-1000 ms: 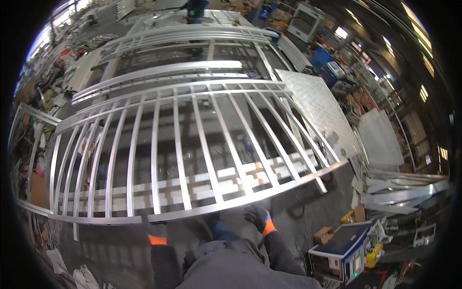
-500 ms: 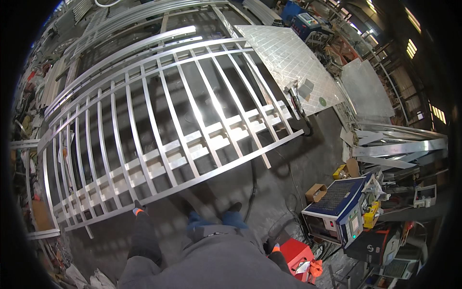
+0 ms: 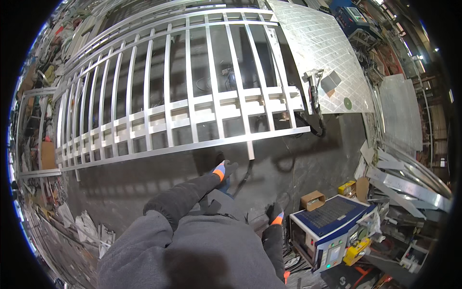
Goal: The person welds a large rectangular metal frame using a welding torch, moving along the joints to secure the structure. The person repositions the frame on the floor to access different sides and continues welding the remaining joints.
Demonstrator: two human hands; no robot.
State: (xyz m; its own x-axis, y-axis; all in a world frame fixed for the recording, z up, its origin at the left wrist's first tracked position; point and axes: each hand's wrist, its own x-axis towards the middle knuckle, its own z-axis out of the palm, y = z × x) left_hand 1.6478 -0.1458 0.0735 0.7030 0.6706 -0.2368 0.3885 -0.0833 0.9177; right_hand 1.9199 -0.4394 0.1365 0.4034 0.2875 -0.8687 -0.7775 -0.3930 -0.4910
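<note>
A large silver metal railing frame (image 3: 192,146) with many parallel bars lies ahead of me, raised above the dark floor. My left hand (image 3: 227,168), in a dark glove with an orange and blue cuff, is in front of my body, just short of the frame's near rail and apart from it. Its fingers look stretched out, with nothing seen in them. My right hand (image 3: 274,213), gloved in the same dark colour, hangs low at my right side near a blue and white machine box (image 3: 327,226). Its fingers are too dark to make out.
A quilted-pattern metal sheet (image 3: 322,53) adjoins the frame's right end, with a tool and cable (image 3: 314,91) on its edge. A small cardboard box (image 3: 313,200) sits on the machine. Metal offcuts (image 3: 409,188) jut out at the right. Cables run across the floor.
My left hand has left the frame's near rail and come across to the right, in front of my body. My view has turned and moved to the right along the frame.
</note>
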